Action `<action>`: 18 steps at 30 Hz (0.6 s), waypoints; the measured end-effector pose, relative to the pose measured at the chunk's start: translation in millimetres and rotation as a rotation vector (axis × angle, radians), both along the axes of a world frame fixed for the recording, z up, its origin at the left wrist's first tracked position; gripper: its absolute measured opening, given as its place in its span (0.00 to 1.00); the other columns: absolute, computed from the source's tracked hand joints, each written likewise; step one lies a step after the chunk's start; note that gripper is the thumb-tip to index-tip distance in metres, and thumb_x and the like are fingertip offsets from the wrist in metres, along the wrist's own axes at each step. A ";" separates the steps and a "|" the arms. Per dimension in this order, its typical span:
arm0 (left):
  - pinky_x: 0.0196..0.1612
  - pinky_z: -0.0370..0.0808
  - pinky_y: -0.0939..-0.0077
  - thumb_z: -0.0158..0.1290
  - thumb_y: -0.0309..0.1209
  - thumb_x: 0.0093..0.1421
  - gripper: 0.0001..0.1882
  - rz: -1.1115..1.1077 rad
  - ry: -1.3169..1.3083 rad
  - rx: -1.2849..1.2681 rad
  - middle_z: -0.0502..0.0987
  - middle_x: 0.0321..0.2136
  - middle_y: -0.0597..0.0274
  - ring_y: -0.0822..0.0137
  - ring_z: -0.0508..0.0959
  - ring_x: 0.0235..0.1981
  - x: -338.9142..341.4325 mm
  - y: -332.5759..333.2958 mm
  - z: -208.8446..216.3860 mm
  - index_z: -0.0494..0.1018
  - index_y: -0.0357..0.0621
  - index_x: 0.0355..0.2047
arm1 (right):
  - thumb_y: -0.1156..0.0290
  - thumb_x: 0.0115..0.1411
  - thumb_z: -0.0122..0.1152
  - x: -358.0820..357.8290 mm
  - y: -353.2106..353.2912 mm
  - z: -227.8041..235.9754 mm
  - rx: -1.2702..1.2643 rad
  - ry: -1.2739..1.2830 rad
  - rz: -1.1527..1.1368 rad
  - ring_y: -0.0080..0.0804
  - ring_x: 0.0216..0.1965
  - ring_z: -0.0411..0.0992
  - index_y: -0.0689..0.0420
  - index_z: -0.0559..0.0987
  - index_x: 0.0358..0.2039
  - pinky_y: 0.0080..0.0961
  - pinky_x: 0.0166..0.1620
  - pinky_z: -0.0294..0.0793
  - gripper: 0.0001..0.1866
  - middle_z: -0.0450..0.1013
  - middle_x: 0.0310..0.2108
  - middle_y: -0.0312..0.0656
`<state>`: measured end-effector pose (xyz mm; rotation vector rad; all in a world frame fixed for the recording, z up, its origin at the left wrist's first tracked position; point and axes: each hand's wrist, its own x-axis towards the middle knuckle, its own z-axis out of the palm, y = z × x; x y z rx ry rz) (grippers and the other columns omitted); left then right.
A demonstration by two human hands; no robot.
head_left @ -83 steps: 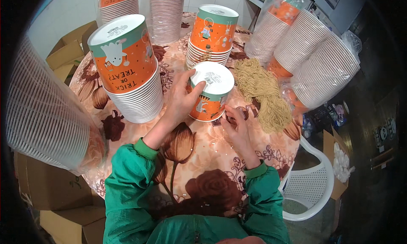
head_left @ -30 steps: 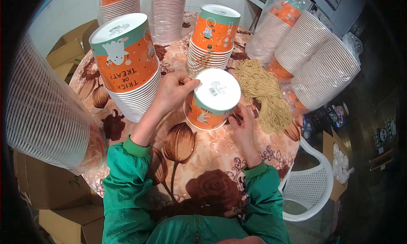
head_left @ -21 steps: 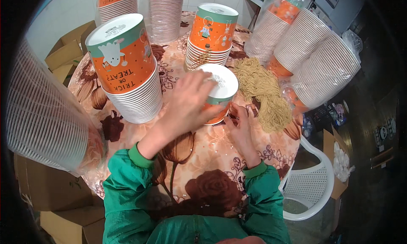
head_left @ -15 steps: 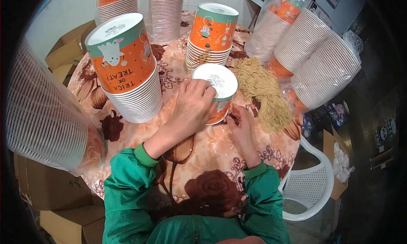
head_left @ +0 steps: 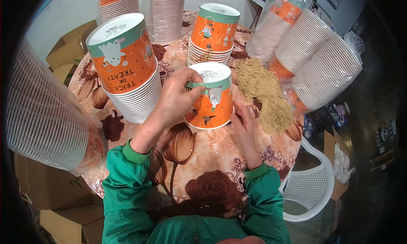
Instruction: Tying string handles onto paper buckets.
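Note:
An orange paper bucket with a green band and cartoon print stands upside down on the table in front of me, its white base up. My left hand grips its upper left edge, fingers near the base and thumb on the green band. A thin dark line runs by that thumb; I cannot tell whether it is cord or print. At the bucket's lower right side, my right hand has its curled fingers against the wall. Behind stands a short stack of upturned buckets. Just right lies a bundle of tan cord.
A taller bucket stack stands at the left. Plastic-wrapped stacks flank the table's left edge, and more wrapped stacks lean at the right. The round table wears a flowered cloth. A white chair is at the right.
The bucket has turned and been tilted, so more of its orange printed side shows. My left hand has moved left from its front to its left edge. My right hand stays close by.

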<state>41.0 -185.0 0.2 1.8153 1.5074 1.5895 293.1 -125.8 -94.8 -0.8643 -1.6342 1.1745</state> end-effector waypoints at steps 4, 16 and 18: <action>0.35 0.76 0.79 0.59 0.21 0.62 0.05 -0.162 -0.368 -0.211 0.78 0.33 0.64 0.76 0.76 0.31 -11.5 -3.7 12.8 0.75 0.36 0.37 | 0.69 0.72 0.50 -0.8 -7.1 20.1 0.100 0.049 0.016 0.31 0.60 0.65 0.63 0.70 0.63 0.28 0.64 0.61 0.22 0.68 0.57 0.42; 0.37 0.81 0.71 0.55 0.31 0.67 0.07 -0.328 -0.949 -0.523 0.81 0.36 0.63 0.71 0.81 0.33 -35.1 17.5 -14.3 0.75 0.42 0.42 | 0.74 0.68 0.56 -3.7 -17.1 18.1 -0.178 0.323 0.117 0.27 0.54 0.71 0.63 0.65 0.64 0.26 0.56 0.73 0.26 0.72 0.55 0.40; 0.34 0.82 0.69 0.53 0.32 0.68 0.08 -0.313 -0.971 -0.573 0.81 0.34 0.63 0.71 0.81 0.32 -35.8 23.4 -24.8 0.75 0.42 0.42 | 0.73 0.68 0.57 -6.7 -23.6 23.2 -0.154 0.311 0.124 0.27 0.53 0.72 0.63 0.64 0.65 0.24 0.52 0.75 0.26 0.72 0.54 0.41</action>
